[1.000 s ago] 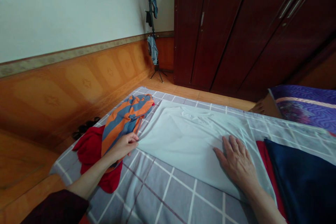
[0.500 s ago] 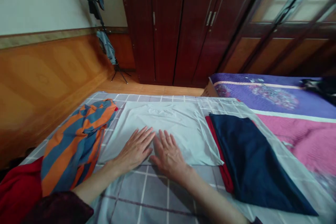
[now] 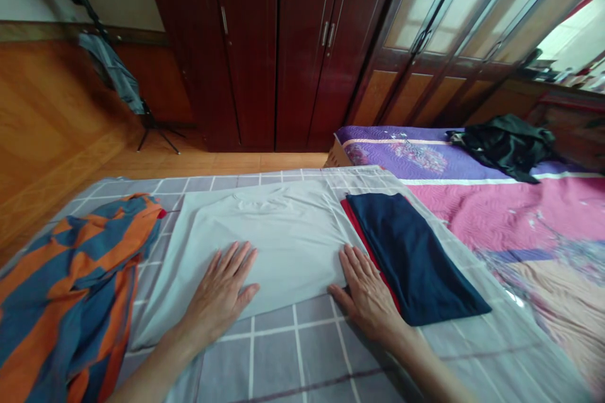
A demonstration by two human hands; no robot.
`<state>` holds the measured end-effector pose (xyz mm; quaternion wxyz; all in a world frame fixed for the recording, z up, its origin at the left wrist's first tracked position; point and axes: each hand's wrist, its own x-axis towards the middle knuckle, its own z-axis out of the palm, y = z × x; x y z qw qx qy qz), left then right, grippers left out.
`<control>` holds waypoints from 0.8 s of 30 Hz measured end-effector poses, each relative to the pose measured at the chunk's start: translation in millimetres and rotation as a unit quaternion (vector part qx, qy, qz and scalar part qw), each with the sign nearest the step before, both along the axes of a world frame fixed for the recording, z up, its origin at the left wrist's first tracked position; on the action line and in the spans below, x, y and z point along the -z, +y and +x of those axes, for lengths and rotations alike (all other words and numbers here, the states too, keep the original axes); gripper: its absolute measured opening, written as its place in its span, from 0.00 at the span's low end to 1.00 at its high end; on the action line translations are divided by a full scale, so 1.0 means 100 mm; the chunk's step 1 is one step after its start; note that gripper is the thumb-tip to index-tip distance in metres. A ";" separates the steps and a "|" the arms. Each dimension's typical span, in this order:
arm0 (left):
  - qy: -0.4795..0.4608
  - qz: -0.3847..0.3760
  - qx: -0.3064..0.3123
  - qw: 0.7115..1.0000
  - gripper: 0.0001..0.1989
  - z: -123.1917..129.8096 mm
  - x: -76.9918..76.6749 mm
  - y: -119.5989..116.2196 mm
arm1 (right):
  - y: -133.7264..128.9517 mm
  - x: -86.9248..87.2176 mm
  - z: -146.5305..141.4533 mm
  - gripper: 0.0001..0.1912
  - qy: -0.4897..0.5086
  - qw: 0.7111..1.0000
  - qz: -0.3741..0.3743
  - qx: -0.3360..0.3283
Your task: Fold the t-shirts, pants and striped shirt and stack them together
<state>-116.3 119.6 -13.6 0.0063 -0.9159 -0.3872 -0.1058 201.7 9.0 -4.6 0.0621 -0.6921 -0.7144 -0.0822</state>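
A pale, nearly white shirt [image 3: 278, 233] lies spread out on the grey checked cloth [image 3: 274, 352], its neckline at the far edge. My left hand [image 3: 220, 296] rests flat on its near part, left of the middle, fingers stretched. Flat at the near right corner of the shirt is my right hand [image 3: 366, 293], fingers extended beside the folded navy garment [image 3: 416, 252]. A strip of red fabric [image 3: 359, 227] shows under the navy one's left edge. On the left lies a crumpled orange and blue striped garment [image 3: 80, 277].
Beyond the bed edge are a dark red wardrobe [image 3: 302, 63] and a clothes stand [image 3: 151, 119]. To the right, a second bed with a purple and pink cover [image 3: 472, 201] bears a dark garment [image 3: 510, 141].
My hands have moved apart on the shirt, the right one out to its near right corner. The view has turned to the right, bringing more of the second bed into sight.
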 end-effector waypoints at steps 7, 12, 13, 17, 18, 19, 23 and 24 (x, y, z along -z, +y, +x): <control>0.006 0.017 -0.003 1.000 0.30 -0.03 -0.01 -0.01 | 0.18 -0.20 -0.22 0.30 0.001 1.000 -0.019 -0.008; 0.006 0.024 -0.001 1.000 0.32 -0.03 -0.02 -0.01 | 0.45 -0.24 -0.46 0.32 0.028 0.987 -0.083 -0.134; 0.005 0.024 0.000 1.000 0.32 -0.03 -0.02 -0.02 | 0.52 -0.24 -0.46 0.33 0.030 0.988 -0.089 -0.121; 0.007 0.024 0.004 1.000 0.33 -0.04 -0.02 -0.02 | 0.71 -0.29 -0.50 0.33 0.033 0.996 -0.080 0.001; 0.009 0.025 0.004 1.000 0.33 -0.04 -0.01 -0.02 | 0.74 -0.31 -0.55 0.33 0.039 0.996 -0.076 -0.007; 0.012 0.026 0.003 1.000 0.33 -0.03 -0.01 -0.02 | 0.77 -0.32 -0.61 0.33 0.046 0.996 -0.073 -0.036; 0.013 0.027 -0.002 1.000 0.33 -0.03 0.00 -0.01 | 0.97 -0.34 -0.78 0.33 0.068 0.979 -0.099 -0.164; 0.013 0.025 -0.003 1.000 0.33 -0.02 0.00 -0.02 | 1.03 -0.34 -0.77 0.32 0.065 0.982 -0.104 -0.146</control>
